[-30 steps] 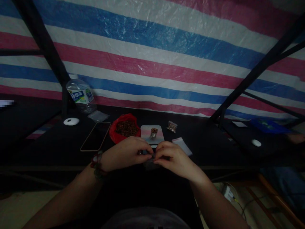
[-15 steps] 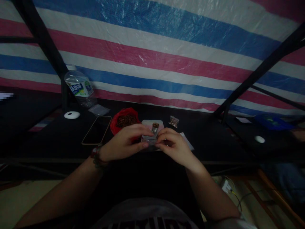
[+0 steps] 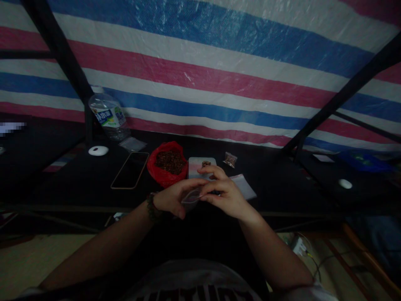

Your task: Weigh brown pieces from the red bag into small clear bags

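Observation:
My left hand [image 3: 172,198] and my right hand [image 3: 223,193] meet above the near edge of a black table [image 3: 78,184]. Together they pinch a small clear plastic bag [image 3: 191,195] between their fingertips. Just behind them lies a small flat scale [image 3: 197,166] with a little metal cup of brown bits [image 3: 206,164] standing on it. A red bag of brown seeds [image 3: 167,164] sits open to the left of the scale. A beaded bracelet circles my left wrist.
A phone [image 3: 130,169] lies face up left of the red bag. Farther left are a water bottle [image 3: 108,117], a white disc [image 3: 98,150] and a clear packet [image 3: 133,144]. A filled little bag [image 3: 229,159] and empty flat bags [image 3: 246,186] lie right. Striped tarp hangs behind.
Both hands have lifted a little and drawn closer together. The clear bag now sits tilted between them, and my left hand has turned palm-up under it.

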Available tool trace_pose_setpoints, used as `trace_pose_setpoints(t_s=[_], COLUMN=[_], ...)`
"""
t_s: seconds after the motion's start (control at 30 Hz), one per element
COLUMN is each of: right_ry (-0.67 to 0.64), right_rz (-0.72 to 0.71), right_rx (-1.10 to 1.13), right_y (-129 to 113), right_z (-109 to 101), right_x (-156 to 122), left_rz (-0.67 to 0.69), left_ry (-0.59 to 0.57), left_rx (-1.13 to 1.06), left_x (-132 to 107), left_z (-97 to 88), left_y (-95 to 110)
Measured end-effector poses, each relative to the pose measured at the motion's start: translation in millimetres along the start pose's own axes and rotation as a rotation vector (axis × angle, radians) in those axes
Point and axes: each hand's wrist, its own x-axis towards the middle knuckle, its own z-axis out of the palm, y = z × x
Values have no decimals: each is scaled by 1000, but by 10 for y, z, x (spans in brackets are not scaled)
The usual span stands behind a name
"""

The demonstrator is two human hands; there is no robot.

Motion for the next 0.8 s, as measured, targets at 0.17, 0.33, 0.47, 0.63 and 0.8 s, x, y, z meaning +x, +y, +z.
trace_pose_setpoints(t_s=[0.17,0.33,0.47,0.63,0.8], right_ry=[-12,-56,-61,-55,224], right_rz=[-10,-46,-17,6,254], right_rx=[25,69,93,196,45], right_y=[-3,7,5,92,521], right_z=[33,49,47,-21,-82], right_x=[4,7,-10,-25,91], left_rz=[-82,-134,-71,-83,-99], left_ry=[57,55,-29,-7,119], left_rx=[-29,-68,-67,-85,165], left_x=[-43,-84,-62,-45,-62], left_z=[-11,-45,-32,12,30], left_y=[-15,-148,-191,-136,187])
